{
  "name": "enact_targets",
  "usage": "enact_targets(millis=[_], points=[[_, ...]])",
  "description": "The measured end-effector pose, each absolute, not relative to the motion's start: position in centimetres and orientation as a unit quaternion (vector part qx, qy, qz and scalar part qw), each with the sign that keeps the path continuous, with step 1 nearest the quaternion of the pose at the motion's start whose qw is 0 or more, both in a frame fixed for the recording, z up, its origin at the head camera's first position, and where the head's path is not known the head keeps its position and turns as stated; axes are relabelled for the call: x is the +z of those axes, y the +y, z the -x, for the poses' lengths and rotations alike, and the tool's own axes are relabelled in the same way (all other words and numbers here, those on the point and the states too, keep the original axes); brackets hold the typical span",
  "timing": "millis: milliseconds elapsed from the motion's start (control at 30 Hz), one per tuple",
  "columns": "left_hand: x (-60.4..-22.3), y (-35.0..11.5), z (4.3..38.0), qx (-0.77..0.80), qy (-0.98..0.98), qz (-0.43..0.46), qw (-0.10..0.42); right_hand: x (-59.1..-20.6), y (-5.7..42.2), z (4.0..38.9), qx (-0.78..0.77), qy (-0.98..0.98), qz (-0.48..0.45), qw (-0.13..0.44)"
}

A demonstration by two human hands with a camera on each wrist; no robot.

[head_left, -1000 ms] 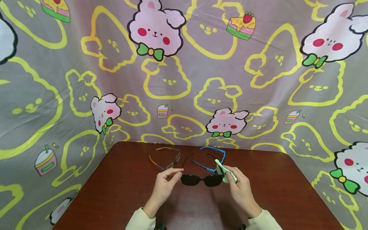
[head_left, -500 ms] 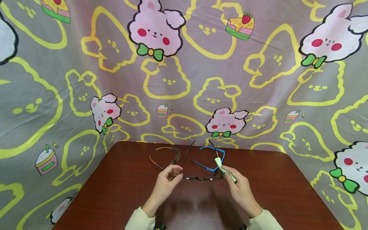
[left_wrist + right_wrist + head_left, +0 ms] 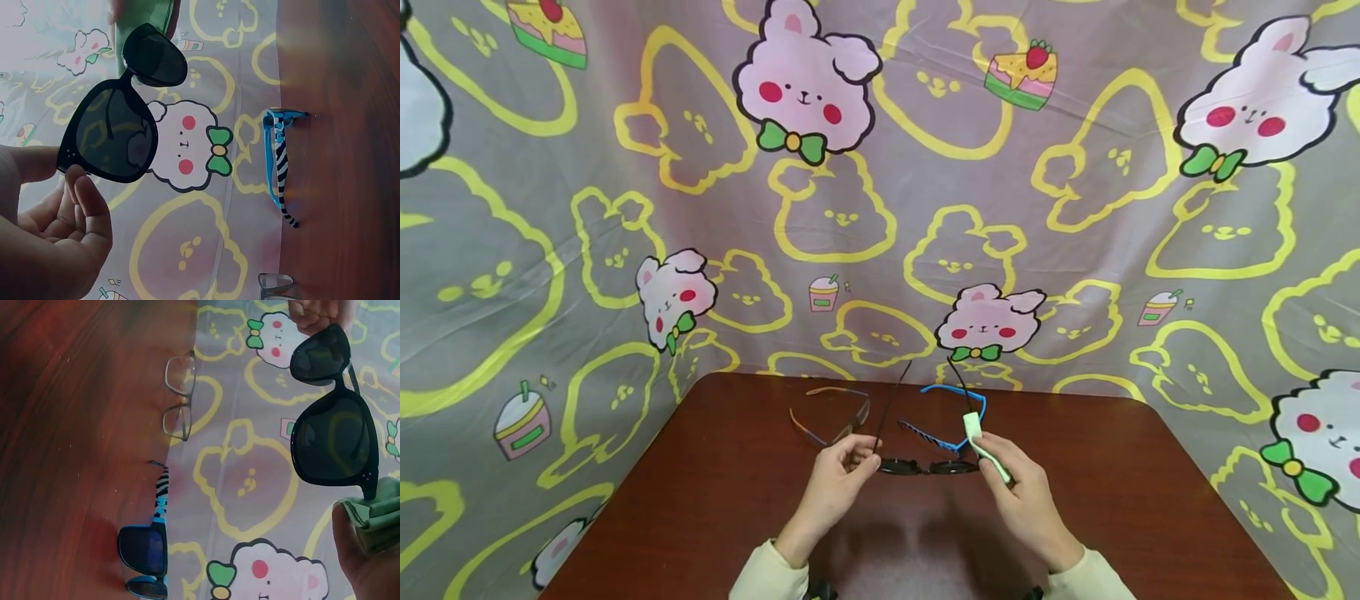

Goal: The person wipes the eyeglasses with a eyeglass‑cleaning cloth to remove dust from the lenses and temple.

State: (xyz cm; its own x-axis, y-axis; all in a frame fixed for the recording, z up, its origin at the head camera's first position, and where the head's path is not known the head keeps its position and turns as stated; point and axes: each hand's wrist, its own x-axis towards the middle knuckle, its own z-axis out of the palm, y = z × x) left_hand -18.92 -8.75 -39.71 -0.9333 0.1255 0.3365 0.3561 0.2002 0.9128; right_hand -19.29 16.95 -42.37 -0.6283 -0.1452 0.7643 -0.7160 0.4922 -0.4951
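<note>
Black sunglasses (image 3: 898, 467) with dark lenses are held above the table between both hands, their temples unfolded and pointing away. My left hand (image 3: 838, 485) pinches the frame's left end corner between thumb and fingers, as the left wrist view shows. A folded light green cloth (image 3: 382, 525) is in my right hand (image 3: 1024, 487), which grips the frame's right end through it. In the head view the cloth wraps along the right temple near the hinge. Both dark lenses (image 3: 115, 134) are uncovered in the left wrist view.
Behind the hands, blue glasses (image 3: 142, 547) with a zebra-striped temple lie on the brown table (image 3: 685, 500). Left of them are thin-framed glasses (image 3: 180, 375) with clear lenses and orange-tipped temples. A cartoon-print curtain (image 3: 880, 192) closes off the table's back and sides.
The sunglasses have tipped: their lenses faced the head camera, then turned edge-on, and now show as slim ovals. The temples have swung upward. Both hands keep their holds, nearly in place.
</note>
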Motion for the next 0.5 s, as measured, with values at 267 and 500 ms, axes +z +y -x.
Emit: enact_targets(millis=[267,500], points=[[-40.9,-8.6,19.6,-0.604,-0.771,0.169,0.113,-43.5,17.6,20.4,0.384,-0.813,-0.257,0.353],[-43.1,-8.4,20.7,-0.6,-0.764,0.2,0.128,-43.3,17.1,20.4,0.363,-0.823,-0.223,0.375]])
